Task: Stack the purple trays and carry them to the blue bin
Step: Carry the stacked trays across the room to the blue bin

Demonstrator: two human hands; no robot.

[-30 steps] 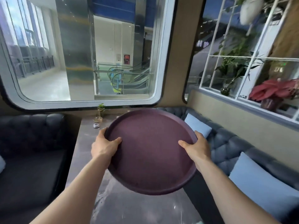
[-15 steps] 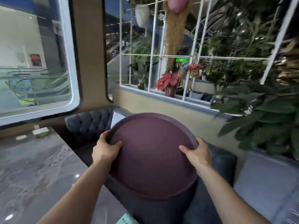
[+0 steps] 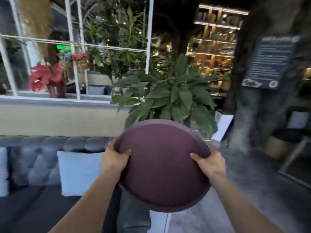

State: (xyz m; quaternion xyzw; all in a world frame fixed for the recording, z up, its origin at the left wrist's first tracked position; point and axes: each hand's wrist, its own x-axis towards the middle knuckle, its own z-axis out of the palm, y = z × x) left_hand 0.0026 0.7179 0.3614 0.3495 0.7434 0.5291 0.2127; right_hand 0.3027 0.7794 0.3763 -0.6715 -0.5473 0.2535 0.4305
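A round purple tray is held out in front of me at chest height, tilted a little toward me. My left hand grips its left rim with the thumb on top. On the right rim sits my right hand, thumb over the edge. Whether more than one tray is in the stack I cannot tell. No blue bin is in view.
A grey tufted sofa with pale blue cushions runs along the left. A large leafy plant stands straight ahead behind the tray. A white window frame and red potted flowers fill the upper left. Grey floor opens to the right.
The view has swung to the right: the table and big round window have left the frame, and the plant and lit shelves have come in. Both hands keep the same grip on the tray.
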